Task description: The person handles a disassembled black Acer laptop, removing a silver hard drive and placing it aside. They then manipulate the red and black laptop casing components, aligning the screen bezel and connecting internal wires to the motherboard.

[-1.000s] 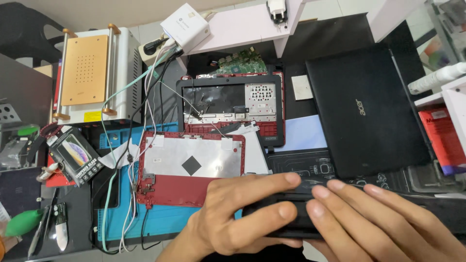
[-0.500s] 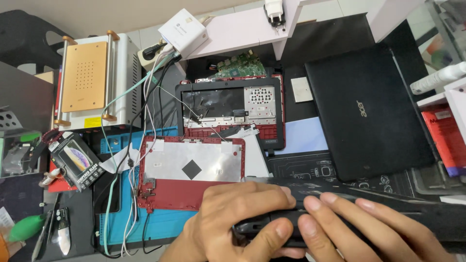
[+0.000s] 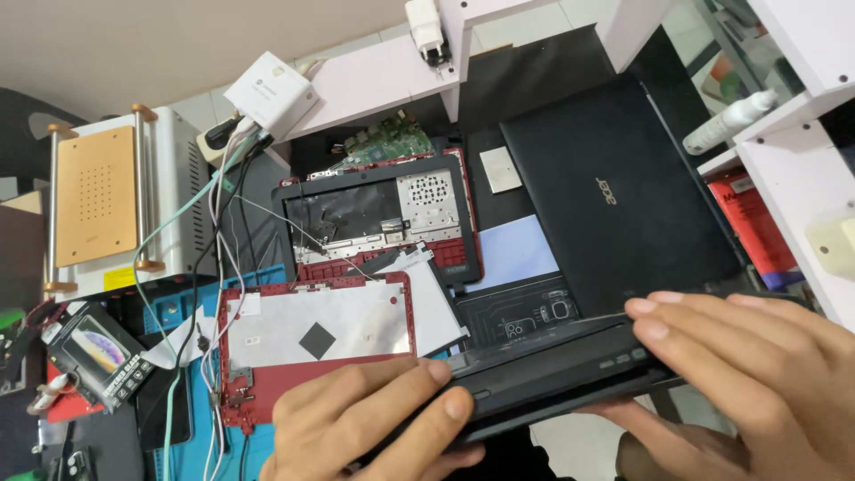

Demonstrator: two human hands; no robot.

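Observation:
Both my hands hold a flat black laptop base [image 3: 552,374] tilted up at the bottom of the view. My left hand [image 3: 365,432] grips its left end, fingers over the near edge. My right hand [image 3: 757,374] grips its right end, fingers laid along the top edge. Just beyond the left hand lies a red laptop cover with a silver foil lining [image 3: 312,334]. Behind it sits a red and black laptop frame with its insides exposed [image 3: 378,218]. A closed black laptop [image 3: 614,191] lies at the right.
A silver machine with an orange plate [image 3: 98,205] stands at the left. A white power adapter [image 3: 272,93] and several cables [image 3: 214,232] hang by it. A blue mat [image 3: 191,445], a boxed phone accessory [image 3: 98,352] and white shelves [image 3: 784,151] surround the work area.
The black laptop base has been lifted and tilted, its right end higher. My hands have spread apart toward its two ends. The view has shifted slightly.

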